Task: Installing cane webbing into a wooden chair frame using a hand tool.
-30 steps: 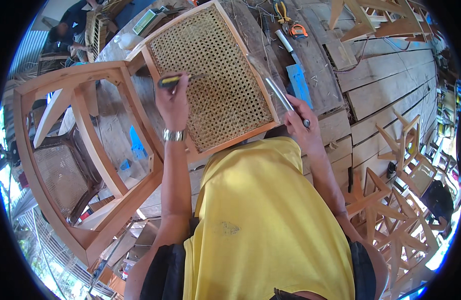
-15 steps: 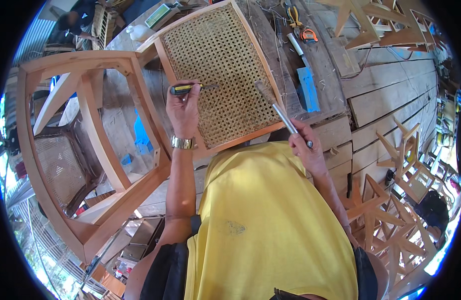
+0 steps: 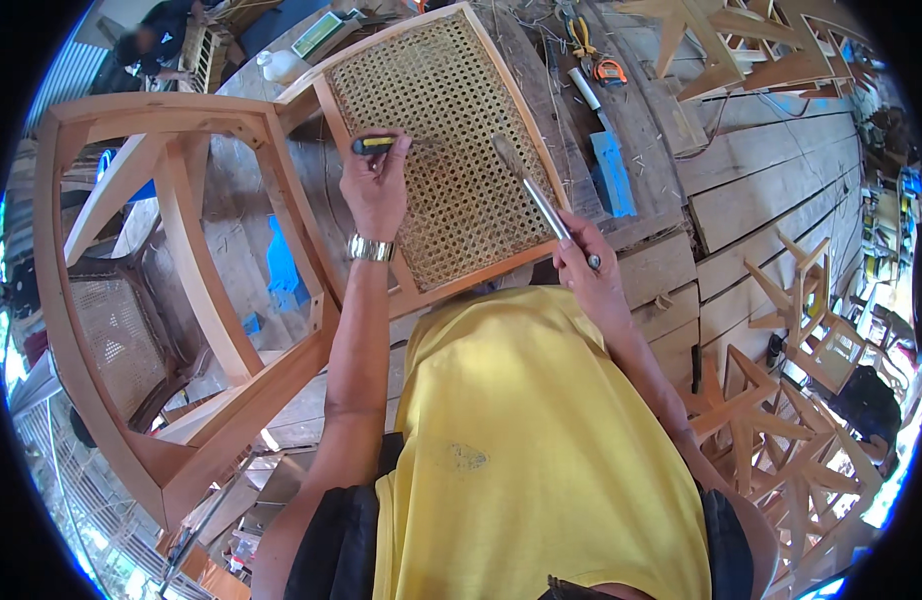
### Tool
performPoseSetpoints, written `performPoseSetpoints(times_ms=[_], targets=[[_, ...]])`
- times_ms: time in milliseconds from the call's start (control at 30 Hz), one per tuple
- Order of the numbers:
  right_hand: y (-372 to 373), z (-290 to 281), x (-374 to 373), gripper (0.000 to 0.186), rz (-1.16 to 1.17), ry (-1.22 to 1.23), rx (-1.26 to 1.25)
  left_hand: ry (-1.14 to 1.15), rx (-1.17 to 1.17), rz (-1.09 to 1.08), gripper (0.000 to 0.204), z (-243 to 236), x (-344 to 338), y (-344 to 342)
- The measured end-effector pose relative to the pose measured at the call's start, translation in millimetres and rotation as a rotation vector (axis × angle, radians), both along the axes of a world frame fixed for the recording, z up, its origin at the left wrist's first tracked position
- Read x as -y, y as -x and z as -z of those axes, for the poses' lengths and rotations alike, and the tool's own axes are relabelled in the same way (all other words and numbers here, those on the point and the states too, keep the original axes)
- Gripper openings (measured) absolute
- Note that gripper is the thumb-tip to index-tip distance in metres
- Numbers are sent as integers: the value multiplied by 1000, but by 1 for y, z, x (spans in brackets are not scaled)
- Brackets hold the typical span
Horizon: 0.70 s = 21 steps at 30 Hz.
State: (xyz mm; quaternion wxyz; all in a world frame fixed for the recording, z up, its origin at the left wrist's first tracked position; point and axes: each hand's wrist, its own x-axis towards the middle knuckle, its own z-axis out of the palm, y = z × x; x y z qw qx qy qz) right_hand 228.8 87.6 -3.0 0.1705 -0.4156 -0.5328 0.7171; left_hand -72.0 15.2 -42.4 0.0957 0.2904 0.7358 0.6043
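A wooden frame (image 3: 426,300) filled with woven cane webbing (image 3: 436,95) stands in front of me, part of a chair. My left hand (image 3: 374,195) is closed around a screwdriver (image 3: 373,146) with a yellow and black handle; its thin shaft points right over the cane. In my right hand (image 3: 591,265) is a tool with a shiny metal handle (image 3: 543,205) and a long brownish head, its exact kind unclear. That head lies over the right half of the cane, apart from the screwdriver. Whether either tool touches the weave I cannot tell.
The chair's open wooden frame (image 3: 176,195) reaches left. On the plank bench are pliers (image 3: 580,35), an orange tape measure (image 3: 610,71), a blue-wrapped piece (image 3: 612,175) and a white bottle (image 3: 281,66). Chair frames (image 3: 746,400) stand right; another person (image 3: 161,45) is far left.
My left hand has shifted forward and slightly right with the screwdriver. My right hand has moved left and forward, carrying the metal-handled tool further over the cane.
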Motion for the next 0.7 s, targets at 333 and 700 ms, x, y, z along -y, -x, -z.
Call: performPoseSetpoints(times_ms=[333, 700], targets=[[56, 5, -5, 34, 33, -197, 12, 147, -68, 220, 20, -20, -23, -2], [53, 17, -20, 32, 31, -237, -8, 194, -67, 206, 20, -29, -15, -7]])
